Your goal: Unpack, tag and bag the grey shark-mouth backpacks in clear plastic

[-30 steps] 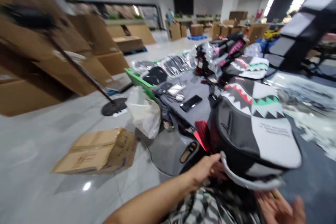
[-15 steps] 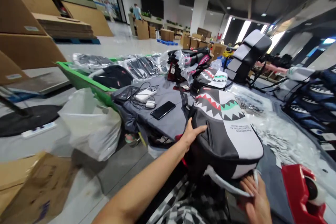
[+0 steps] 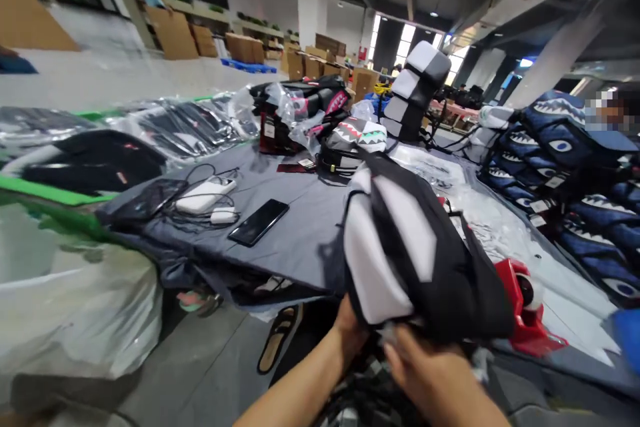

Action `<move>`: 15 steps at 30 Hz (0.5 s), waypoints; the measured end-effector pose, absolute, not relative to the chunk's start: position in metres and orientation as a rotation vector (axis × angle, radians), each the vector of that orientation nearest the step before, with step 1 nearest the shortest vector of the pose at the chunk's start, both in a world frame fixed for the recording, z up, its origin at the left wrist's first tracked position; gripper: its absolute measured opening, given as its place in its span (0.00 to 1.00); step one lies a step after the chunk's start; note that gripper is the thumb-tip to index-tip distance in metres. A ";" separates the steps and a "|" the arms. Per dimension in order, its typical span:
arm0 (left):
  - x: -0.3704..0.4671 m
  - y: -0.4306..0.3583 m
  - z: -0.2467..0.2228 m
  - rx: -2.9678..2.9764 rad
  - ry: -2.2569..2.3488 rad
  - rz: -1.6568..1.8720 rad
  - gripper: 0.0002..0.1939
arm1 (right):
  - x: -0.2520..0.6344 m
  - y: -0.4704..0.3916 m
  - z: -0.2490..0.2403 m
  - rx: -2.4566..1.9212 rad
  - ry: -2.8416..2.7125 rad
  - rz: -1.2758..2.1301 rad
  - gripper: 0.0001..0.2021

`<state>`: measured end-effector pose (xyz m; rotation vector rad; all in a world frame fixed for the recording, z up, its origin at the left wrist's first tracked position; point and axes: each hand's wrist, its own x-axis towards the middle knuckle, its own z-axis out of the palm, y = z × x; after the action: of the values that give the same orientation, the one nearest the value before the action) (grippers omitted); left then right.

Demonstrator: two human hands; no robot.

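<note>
A black and white backpack point(image 3: 420, 247) is tilted up on its side in front of me, blurred by motion. Its white side panel and black back face show; the shark-teeth front is turned out of sight. My left hand point(image 3: 351, 323) grips its lower left edge, the fingertips hidden behind it. At the bottom edge my right hand point(image 3: 430, 363) is closed on the backpack, its thumb near a pale piece there. Just behind stands a smaller shark-teeth bag point(image 3: 353, 140) on the grey-covered table point(image 3: 305, 227).
A phone point(image 3: 259, 221) and a white charger with cables point(image 3: 206, 195) lie on the left. To the right are a red tape dispenser point(image 3: 525, 307), clear plastic bags point(image 3: 480, 227) and stacked blue shark backpacks point(image 3: 565, 140). A white plastic bag point(image 3: 75, 307) hangs low at left.
The backpack has been turned from front-up to its side. My left hand has moved down to its lower edge, and my right hand has shifted inward. The view has swung right.
</note>
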<state>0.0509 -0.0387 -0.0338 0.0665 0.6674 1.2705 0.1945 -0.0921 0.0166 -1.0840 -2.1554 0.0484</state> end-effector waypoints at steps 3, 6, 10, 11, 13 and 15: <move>0.021 -0.071 -0.040 -0.167 0.843 1.323 0.16 | 0.125 -0.069 -0.012 -1.075 -2.590 -0.198 0.07; 0.005 -0.111 -0.049 -0.152 1.091 1.358 0.12 | 0.081 -0.058 -0.019 -1.176 -2.810 -0.006 0.08; 0.002 -0.139 -0.051 0.133 1.208 1.349 0.10 | 0.077 -0.072 -0.004 -1.185 -2.814 0.220 0.12; 0.001 -0.138 -0.049 0.207 1.208 1.384 0.14 | 0.087 -0.078 0.001 -1.171 -2.743 0.225 0.14; -0.004 -0.125 -0.044 0.301 1.196 1.498 0.19 | 0.119 -0.091 0.008 -1.070 -2.542 0.204 0.15; -0.013 -0.105 -0.040 0.316 1.206 1.595 0.22 | 0.159 -0.100 0.007 -0.936 -2.299 0.195 0.11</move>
<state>-0.0132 -0.1049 -0.0404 0.3162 1.2063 1.5946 0.1593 -0.1002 0.0075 -0.9362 -2.2989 0.1951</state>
